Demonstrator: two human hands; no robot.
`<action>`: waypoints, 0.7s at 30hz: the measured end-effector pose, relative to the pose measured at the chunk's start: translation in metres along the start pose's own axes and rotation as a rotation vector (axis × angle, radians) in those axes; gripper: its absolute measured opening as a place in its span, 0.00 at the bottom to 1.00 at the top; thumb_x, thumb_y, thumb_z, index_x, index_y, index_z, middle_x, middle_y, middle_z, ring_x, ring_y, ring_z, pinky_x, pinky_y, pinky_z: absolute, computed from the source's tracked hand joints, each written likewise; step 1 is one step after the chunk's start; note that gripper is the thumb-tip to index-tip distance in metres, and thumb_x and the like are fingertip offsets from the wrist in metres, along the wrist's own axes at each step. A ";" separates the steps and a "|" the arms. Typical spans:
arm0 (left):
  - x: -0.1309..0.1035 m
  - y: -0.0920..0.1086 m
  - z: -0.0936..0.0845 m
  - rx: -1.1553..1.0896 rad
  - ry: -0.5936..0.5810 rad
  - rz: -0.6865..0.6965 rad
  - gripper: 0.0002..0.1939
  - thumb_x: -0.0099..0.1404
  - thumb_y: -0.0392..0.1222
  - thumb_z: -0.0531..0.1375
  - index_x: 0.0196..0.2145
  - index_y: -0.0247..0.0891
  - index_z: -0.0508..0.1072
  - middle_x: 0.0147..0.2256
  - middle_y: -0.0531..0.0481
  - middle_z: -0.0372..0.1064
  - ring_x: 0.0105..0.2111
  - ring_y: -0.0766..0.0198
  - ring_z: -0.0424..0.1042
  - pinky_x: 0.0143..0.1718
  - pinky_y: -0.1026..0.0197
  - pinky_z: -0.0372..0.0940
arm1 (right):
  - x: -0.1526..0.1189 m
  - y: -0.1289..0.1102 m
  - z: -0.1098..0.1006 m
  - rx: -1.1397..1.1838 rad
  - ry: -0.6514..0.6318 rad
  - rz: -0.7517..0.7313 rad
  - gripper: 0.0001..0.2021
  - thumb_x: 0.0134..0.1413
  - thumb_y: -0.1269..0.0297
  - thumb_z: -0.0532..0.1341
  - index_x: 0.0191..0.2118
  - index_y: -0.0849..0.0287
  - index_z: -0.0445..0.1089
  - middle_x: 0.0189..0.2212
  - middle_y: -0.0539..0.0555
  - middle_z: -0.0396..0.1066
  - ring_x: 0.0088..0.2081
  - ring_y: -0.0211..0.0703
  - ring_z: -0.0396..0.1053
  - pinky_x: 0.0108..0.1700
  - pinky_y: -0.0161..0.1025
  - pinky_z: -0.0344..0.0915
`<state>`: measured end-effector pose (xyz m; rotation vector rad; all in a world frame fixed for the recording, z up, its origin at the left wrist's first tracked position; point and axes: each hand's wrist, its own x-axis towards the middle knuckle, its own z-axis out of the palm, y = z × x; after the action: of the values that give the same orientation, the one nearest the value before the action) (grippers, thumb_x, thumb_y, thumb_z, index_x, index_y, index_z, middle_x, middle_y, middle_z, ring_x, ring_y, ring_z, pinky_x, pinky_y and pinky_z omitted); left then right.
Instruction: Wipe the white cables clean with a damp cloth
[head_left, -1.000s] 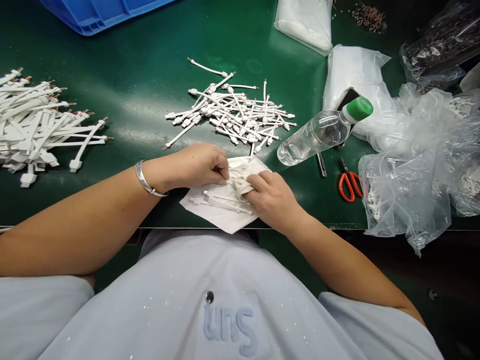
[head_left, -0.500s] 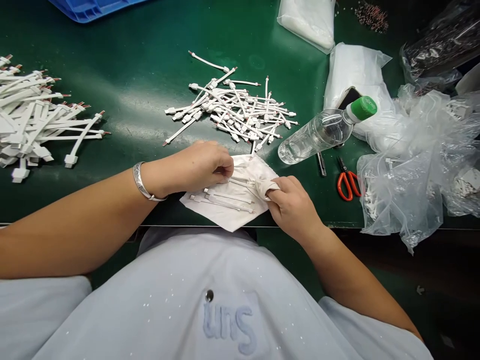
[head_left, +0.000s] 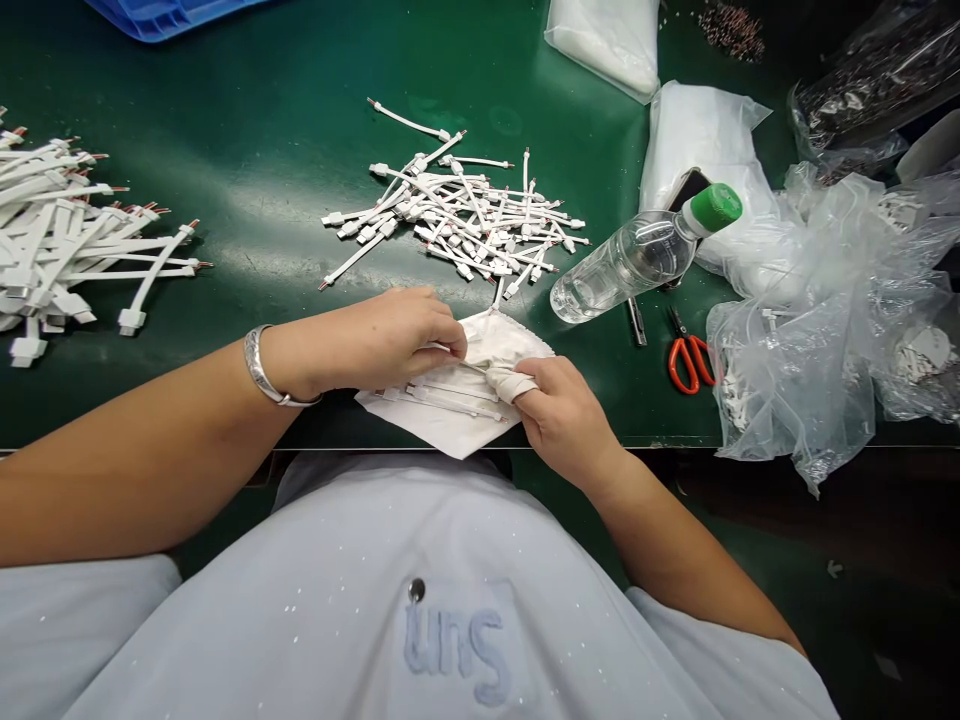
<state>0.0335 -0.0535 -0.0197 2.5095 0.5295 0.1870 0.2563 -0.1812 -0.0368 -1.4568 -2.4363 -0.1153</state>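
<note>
A white cloth (head_left: 450,428) lies at the table's front edge with several short white cables (head_left: 454,403) on it. My left hand (head_left: 409,338), with a silver bracelet on its wrist, is closed over the cloth's left part, its fingertips pinching a thin white cable that is partly hidden. My right hand (head_left: 562,415) grips a bunched part of the cloth, wrapped over its fingertips, at the cable's right end. Just beyond the cloth spreads a pile of white cables (head_left: 480,215) with reddish tips.
Another cable pile (head_left: 60,240) lies at the left. Right of the cloth are a clear bottle (head_left: 630,262) with a green cap, red-handled cutters (head_left: 686,360) and plastic bags (head_left: 795,370). A blue crate (head_left: 161,18) stands at the back left.
My right hand has moved left with the bunched cloth, closer to my left hand. The whole view has shifted slightly.
</note>
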 end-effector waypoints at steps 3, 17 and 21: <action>0.001 0.001 0.000 0.005 0.019 -0.084 0.15 0.68 0.42 0.50 0.42 0.40 0.76 0.36 0.48 0.74 0.39 0.60 0.67 0.40 0.61 0.58 | 0.000 -0.002 0.003 -0.098 -0.007 -0.056 0.13 0.59 0.77 0.53 0.39 0.58 0.74 0.39 0.57 0.71 0.38 0.43 0.59 0.39 0.38 0.58; 0.037 -0.008 0.006 0.172 0.334 -0.420 0.09 0.64 0.41 0.54 0.34 0.38 0.74 0.36 0.46 0.73 0.39 0.57 0.69 0.40 0.56 0.57 | 0.003 -0.003 -0.002 -0.143 -0.052 -0.075 0.14 0.59 0.76 0.54 0.42 0.56 0.75 0.39 0.57 0.68 0.39 0.45 0.56 0.39 0.40 0.53; 0.034 -0.008 0.006 0.122 0.485 -0.431 0.11 0.65 0.40 0.54 0.43 0.38 0.72 0.40 0.44 0.72 0.39 0.56 0.69 0.40 0.55 0.60 | 0.003 -0.002 -0.003 -0.130 -0.080 -0.049 0.14 0.57 0.77 0.55 0.39 0.55 0.75 0.40 0.57 0.67 0.40 0.45 0.56 0.40 0.41 0.53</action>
<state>0.0629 -0.0363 -0.0280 2.3888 1.2912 0.6157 0.2538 -0.1802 -0.0329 -1.4821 -2.5725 -0.2350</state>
